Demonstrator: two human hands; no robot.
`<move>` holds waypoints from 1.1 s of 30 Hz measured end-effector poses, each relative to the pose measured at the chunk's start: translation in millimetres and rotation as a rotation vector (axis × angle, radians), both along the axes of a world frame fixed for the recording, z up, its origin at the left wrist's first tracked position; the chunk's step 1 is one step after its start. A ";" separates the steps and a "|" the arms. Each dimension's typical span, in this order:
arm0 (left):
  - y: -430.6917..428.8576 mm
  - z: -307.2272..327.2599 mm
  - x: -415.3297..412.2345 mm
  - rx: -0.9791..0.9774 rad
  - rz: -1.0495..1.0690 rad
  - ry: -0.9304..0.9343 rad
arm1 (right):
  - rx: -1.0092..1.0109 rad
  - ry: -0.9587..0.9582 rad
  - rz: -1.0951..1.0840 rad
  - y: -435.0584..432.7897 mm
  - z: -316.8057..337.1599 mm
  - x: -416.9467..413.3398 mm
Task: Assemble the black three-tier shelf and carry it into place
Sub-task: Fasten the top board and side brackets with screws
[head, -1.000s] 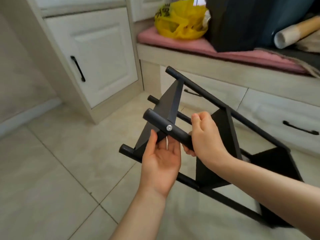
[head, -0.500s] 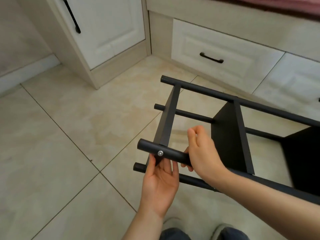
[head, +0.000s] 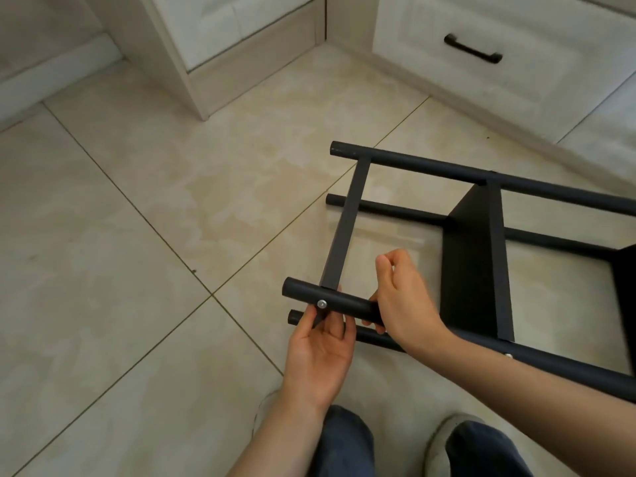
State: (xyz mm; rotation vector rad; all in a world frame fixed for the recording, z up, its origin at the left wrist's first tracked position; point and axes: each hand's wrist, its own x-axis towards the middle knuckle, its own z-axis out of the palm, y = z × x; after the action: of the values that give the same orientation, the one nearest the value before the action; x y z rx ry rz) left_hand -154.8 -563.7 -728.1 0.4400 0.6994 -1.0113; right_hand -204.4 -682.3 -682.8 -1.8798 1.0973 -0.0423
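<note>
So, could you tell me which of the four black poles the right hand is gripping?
The pole nearest the camera, the only one showing a silver screw head. The right hand curls round it; the left hand rests its thumb by that screw.

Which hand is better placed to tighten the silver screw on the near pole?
Left, likely: the left hand has its thumb right at the screw, while the right hand is wrapped round the near pole, steadying it.
</note>
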 end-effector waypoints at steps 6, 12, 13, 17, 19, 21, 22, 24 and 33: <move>8.2 -5.2 7.4 0.060 -0.085 0.000 | -0.016 -0.010 0.016 0.3 -1.6 -1.2; 42.5 -21.0 26.4 0.382 -0.558 -0.354 | -0.041 0.007 0.053 2.7 -5.8 -2.3; 48.2 -25.9 28.6 0.519 -0.651 -0.541 | -0.033 0.013 0.059 3.4 -7.3 -2.6; 48.8 -47.7 39.1 0.969 -0.918 -1.368 | -0.033 0.031 0.069 7.8 -11.7 -5.0; 39.7 -60.0 41.6 1.012 -1.064 -1.541 | -0.051 0.023 0.069 6.8 -11.8 -4.7; 32.9 -72.6 43.5 1.032 -1.122 -1.654 | -0.060 0.012 0.065 5.2 -10.6 -4.6; 30.8 -78.8 44.9 1.040 -1.133 -1.707 | -0.060 0.008 0.066 4.9 -10.0 -4.4; 28.7 -84.7 47.5 1.063 -1.145 -1.781 | -0.060 0.016 0.081 5.5 -10.3 -5.3; 28.0 -84.5 44.3 1.100 -1.065 -1.788 | -0.060 0.040 0.097 8.5 -15.8 -6.2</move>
State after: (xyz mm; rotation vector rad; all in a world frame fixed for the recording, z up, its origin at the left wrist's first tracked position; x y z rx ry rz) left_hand -110.5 -535.6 -812.5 2.4179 -0.8579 -0.6226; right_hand -210.6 -673.7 -698.6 -1.9929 1.0404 0.0180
